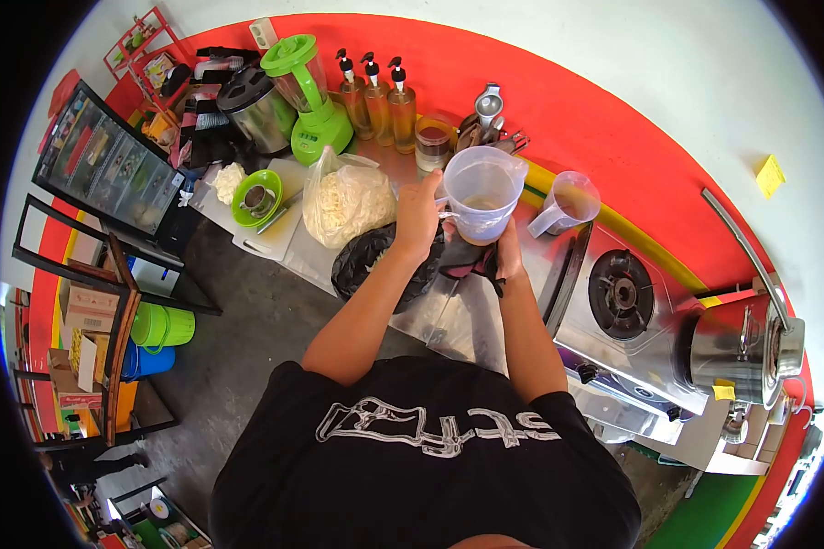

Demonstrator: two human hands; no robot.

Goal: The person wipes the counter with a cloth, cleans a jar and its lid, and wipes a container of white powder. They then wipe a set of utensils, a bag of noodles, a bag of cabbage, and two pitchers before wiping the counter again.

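While its spout [522, 171] points right, the jug [482, 212] is held roughly upright

I can't see the fingers of the right hand [511, 254], mostly lost behind the jug [485, 194], and the left hand [417, 212] covers part of its handle. What lies in the jug's bottom I couldn't say. The dark bundle [462, 260] beneath is half hidden; cloth or plastic, I can't tell. The left forearm [375, 302] blocks much of the black bag [350, 271]. The utensils' [487, 114] lower ends vanish behind the jug. Any writing on the yellow note [770, 176] is too small to read, and the shirt [421, 494] runs off below.
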